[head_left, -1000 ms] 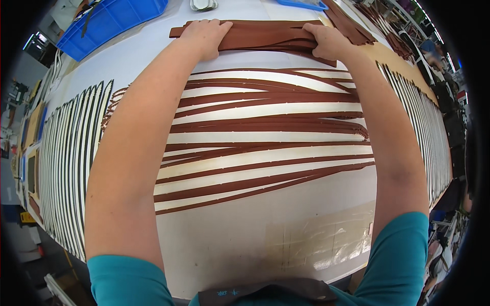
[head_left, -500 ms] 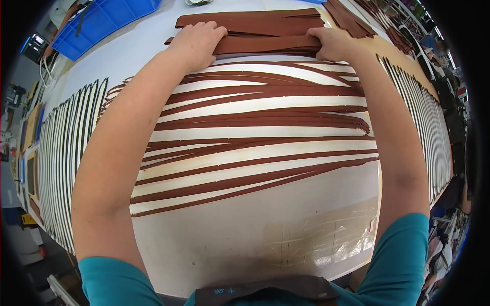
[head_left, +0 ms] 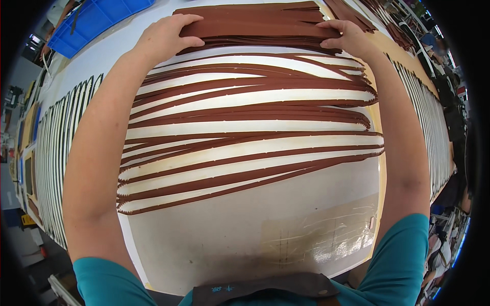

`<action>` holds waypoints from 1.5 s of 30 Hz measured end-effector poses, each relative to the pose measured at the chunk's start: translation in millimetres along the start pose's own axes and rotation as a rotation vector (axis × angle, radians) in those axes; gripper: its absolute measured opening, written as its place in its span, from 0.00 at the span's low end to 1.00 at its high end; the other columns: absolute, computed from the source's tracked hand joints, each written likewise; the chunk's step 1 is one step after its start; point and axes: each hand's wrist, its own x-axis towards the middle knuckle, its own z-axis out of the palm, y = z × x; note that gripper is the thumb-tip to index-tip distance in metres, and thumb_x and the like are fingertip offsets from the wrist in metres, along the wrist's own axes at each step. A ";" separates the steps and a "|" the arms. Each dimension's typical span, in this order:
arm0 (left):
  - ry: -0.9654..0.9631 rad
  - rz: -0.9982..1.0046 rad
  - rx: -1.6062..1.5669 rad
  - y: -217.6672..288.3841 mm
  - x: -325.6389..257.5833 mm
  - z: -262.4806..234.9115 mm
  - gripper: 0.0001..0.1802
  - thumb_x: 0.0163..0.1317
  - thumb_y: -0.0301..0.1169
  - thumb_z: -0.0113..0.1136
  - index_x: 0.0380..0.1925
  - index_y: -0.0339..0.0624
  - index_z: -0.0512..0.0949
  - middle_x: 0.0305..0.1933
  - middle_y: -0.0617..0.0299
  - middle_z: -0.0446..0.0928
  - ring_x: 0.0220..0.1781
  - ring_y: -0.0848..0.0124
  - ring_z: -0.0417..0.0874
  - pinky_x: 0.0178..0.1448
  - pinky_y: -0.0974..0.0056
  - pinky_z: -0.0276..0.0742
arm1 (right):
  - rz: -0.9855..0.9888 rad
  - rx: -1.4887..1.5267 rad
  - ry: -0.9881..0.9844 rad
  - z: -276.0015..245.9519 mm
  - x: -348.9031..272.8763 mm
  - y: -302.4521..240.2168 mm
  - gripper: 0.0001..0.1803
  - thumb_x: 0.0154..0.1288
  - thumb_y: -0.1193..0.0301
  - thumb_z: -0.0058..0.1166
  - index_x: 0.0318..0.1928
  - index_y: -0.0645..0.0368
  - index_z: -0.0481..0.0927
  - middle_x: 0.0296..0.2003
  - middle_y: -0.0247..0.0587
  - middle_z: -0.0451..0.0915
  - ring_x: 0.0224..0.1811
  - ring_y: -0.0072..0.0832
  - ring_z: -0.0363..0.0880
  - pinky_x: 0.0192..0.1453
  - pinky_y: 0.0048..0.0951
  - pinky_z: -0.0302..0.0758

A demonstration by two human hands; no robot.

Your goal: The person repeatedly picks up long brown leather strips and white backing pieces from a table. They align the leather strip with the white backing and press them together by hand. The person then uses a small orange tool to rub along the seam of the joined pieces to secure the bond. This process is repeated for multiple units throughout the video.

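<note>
Near the front edge of the tabletop point(head_left: 204, 232), its grey surface shows, with a shiny transparent film point(head_left: 316, 239) toward the right front corner. Behind this, long white strips with brown edges point(head_left: 306, 96) lie across the middle in uneven, overlapping rows; in my judgement these are not yet gathered. Along the left and right edges are black-and-white strips point(head_left: 58, 137), partly hidden by the forearms point(head_left: 97, 163). Near the far edge lies the stack of flat brown strips point(head_left: 255, 25), which seems mostly collected, though its layers are not quite even. The left hand point(head_left: 168, 38) touches its left end and the right hand point(head_left: 352, 38) its right end, each half curled, thumb apart from fingers; I cannot tell if they clasp any strip. More brown strips point(head_left: 352, 15) lie close beyond the right hand, leaving little room there, and a blue plastic crate point(head_left: 99, 23) occupies the far left corner.
</note>
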 end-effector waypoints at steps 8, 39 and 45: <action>0.128 0.031 0.156 -3.8 -13.6 -0.1 0.34 0.72 0.55 0.65 0.69 0.45 0.77 0.63 0.52 0.82 0.63 0.54 0.83 0.68 0.55 0.78 | 0.040 0.041 -0.068 -1.7 -6.9 -0.2 0.30 0.68 0.63 0.73 0.69 0.53 0.81 0.57 0.37 0.86 0.59 0.28 0.81 0.67 0.35 0.76; 0.282 0.415 -0.387 97.9 -165.0 -18.4 0.06 0.65 0.22 0.68 0.41 0.38 0.88 0.41 0.56 0.85 0.43 0.57 0.86 0.48 0.58 0.82 | -0.063 0.495 0.079 -33.9 -155.3 -66.9 0.13 0.72 0.67 0.69 0.49 0.63 0.88 0.39 0.29 0.88 0.42 0.13 0.82 0.49 0.20 0.78; 0.136 0.175 -0.183 127.3 -252.9 4.2 0.23 0.61 0.31 0.76 0.57 0.41 0.84 0.58 0.55 0.80 0.59 0.54 0.79 0.65 0.55 0.75 | -0.192 0.024 0.034 26.8 -250.9 -96.9 0.27 0.53 0.72 0.79 0.56 0.56 0.87 0.57 0.40 0.83 0.60 0.40 0.81 0.65 0.39 0.78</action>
